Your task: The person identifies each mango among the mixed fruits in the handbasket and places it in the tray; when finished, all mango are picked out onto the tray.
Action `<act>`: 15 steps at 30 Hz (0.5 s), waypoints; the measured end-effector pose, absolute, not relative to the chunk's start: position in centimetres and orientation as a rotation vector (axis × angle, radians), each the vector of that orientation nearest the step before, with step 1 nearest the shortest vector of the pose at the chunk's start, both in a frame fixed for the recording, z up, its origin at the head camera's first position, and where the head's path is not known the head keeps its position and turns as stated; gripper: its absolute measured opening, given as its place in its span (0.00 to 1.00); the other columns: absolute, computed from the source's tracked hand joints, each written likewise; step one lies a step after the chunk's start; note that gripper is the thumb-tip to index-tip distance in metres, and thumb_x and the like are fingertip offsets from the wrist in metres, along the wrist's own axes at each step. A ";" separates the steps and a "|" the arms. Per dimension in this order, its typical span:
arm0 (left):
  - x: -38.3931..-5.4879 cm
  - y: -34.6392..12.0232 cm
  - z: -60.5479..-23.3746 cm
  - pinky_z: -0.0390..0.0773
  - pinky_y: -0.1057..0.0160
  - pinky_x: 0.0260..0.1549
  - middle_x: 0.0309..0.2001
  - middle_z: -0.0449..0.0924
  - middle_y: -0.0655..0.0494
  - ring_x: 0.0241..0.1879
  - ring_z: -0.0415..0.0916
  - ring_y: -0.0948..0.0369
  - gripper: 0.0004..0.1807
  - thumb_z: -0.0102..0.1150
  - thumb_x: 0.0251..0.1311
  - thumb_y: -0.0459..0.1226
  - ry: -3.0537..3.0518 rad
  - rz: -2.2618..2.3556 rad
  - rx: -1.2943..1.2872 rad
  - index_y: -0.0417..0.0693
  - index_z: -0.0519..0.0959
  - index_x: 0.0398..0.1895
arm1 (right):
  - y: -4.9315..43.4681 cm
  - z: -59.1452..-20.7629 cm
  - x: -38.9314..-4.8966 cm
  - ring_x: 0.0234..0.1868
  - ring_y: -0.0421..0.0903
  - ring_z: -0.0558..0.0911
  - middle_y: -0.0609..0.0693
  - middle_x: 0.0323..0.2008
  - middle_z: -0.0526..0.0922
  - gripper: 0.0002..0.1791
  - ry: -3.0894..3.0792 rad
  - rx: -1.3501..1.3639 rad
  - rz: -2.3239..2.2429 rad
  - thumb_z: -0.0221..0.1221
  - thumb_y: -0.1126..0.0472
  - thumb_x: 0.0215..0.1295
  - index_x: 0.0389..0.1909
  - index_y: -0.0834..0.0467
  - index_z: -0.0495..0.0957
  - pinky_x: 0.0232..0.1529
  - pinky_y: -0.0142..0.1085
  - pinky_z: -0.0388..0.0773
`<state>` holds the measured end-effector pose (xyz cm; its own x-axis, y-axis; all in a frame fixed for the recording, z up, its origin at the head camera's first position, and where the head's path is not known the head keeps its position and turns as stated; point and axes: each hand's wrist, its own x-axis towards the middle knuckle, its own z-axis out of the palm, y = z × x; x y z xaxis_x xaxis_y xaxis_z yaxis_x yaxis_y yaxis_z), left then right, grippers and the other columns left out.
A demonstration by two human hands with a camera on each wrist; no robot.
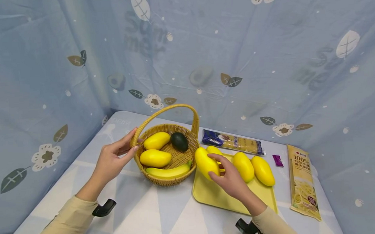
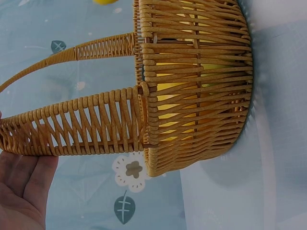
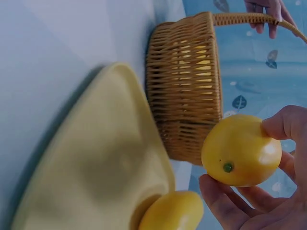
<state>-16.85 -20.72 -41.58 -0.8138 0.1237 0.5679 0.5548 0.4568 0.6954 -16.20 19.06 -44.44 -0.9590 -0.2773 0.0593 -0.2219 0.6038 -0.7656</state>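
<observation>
My left hand [image 1: 111,159] holds the side of the handle of a wicker basket [image 1: 165,181], thumb in front and fingers behind it; the left wrist view shows the fingers against the woven handle [image 2: 72,127]. Inside the basket lie two yellow mangoes [image 1: 156,158], a dark avocado [image 1: 179,141] and a banana [image 1: 170,172]. My right hand [image 1: 232,177] grips another mango [image 1: 204,162] between thumb and fingers, raised over the tray's left side near the basket rim. Its green stem end [image 3: 228,167] faces the right wrist camera. Three mangoes [image 1: 243,167] rest on the yellow tray [image 1: 209,195].
Behind the tray lies a blue-and-yellow pasta packet [image 1: 233,142]. A small purple sachet [image 1: 278,160] and a tall yellow noodle packet [image 1: 303,183] lie to its right. Patterned blue cloth [image 1: 189,62] hangs behind the table and along both sides.
</observation>
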 end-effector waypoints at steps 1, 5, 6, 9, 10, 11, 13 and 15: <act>-16.9 -20.7 -41.5 0.81 0.75 0.45 0.60 0.81 0.47 0.49 0.82 0.71 0.37 0.66 0.62 0.24 -2.271 -1.319 -0.566 0.54 0.71 0.73 | 19.4 -44.6 -16.0 0.56 0.50 0.79 0.50 0.66 0.75 0.32 2.755 -0.420 -1.297 0.67 0.58 0.67 0.71 0.44 0.70 0.54 0.46 0.83; -16.8 -20.6 -41.4 0.81 0.76 0.45 0.59 0.81 0.49 0.48 0.82 0.71 0.37 0.67 0.61 0.24 -2.269 -1.318 -0.548 0.55 0.72 0.73 | 20.5 -45.5 -15.3 0.55 0.48 0.79 0.49 0.64 0.76 0.32 2.746 -0.369 -1.262 0.68 0.58 0.66 0.70 0.44 0.71 0.52 0.43 0.82; -16.8 -20.5 -41.4 0.80 0.77 0.45 0.59 0.81 0.49 0.48 0.81 0.71 0.37 0.67 0.61 0.24 -2.268 -1.318 -0.544 0.54 0.72 0.73 | 20.7 -45.8 -15.1 0.54 0.48 0.79 0.48 0.63 0.76 0.32 2.739 -0.352 -1.249 0.68 0.58 0.66 0.70 0.43 0.72 0.51 0.42 0.82; -16.7 -20.5 -41.4 0.80 0.78 0.45 0.58 0.82 0.47 0.48 0.82 0.70 0.37 0.67 0.60 0.23 -2.266 -1.322 -0.541 0.53 0.72 0.72 | 21.1 -46.7 -14.7 0.52 0.48 0.79 0.47 0.63 0.77 0.31 2.701 -0.307 -1.215 0.68 0.57 0.66 0.69 0.41 0.72 0.50 0.40 0.82; -16.7 -20.5 -41.4 0.80 0.78 0.45 0.57 0.82 0.46 0.48 0.82 0.70 0.37 0.67 0.60 0.23 -2.264 -1.325 -0.544 0.52 0.72 0.72 | 21.2 -47.0 -14.7 0.52 0.48 0.79 0.47 0.64 0.76 0.31 2.686 -0.298 -1.207 0.68 0.57 0.66 0.68 0.40 0.72 0.50 0.41 0.81; -16.7 -20.5 -41.4 0.80 0.78 0.45 0.56 0.83 0.45 0.49 0.82 0.69 0.37 0.67 0.59 0.23 -2.263 -1.327 -0.546 0.52 0.72 0.72 | 21.3 -47.3 -14.6 0.53 0.48 0.79 0.47 0.64 0.76 0.30 2.671 -0.293 -1.199 0.68 0.56 0.66 0.68 0.40 0.72 0.50 0.41 0.81; -16.8 -20.5 -41.5 0.79 0.78 0.45 0.55 0.83 0.43 0.49 0.82 0.70 0.37 0.67 0.59 0.22 -2.261 -1.329 -0.548 0.51 0.72 0.72 | 21.3 -47.8 -14.5 0.55 0.49 0.78 0.47 0.65 0.76 0.29 2.646 -0.303 -1.197 0.67 0.56 0.67 0.68 0.40 0.73 0.53 0.43 0.81; -16.7 -20.5 -41.4 0.80 0.78 0.45 0.54 0.84 0.44 0.48 0.82 0.71 0.37 0.67 0.59 0.22 -2.258 -1.335 -0.549 0.52 0.72 0.72 | 21.3 -48.2 -14.4 0.58 0.49 0.77 0.47 0.65 0.76 0.28 2.628 -0.324 -1.200 0.67 0.54 0.68 0.68 0.40 0.73 0.56 0.46 0.80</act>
<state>-16.71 -20.47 -41.42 -0.8156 0.1051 0.5690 0.5493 0.4499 0.7042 -14.39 21.35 -48.23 -0.9481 -0.2948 -0.1194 -0.1029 0.6394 -0.7619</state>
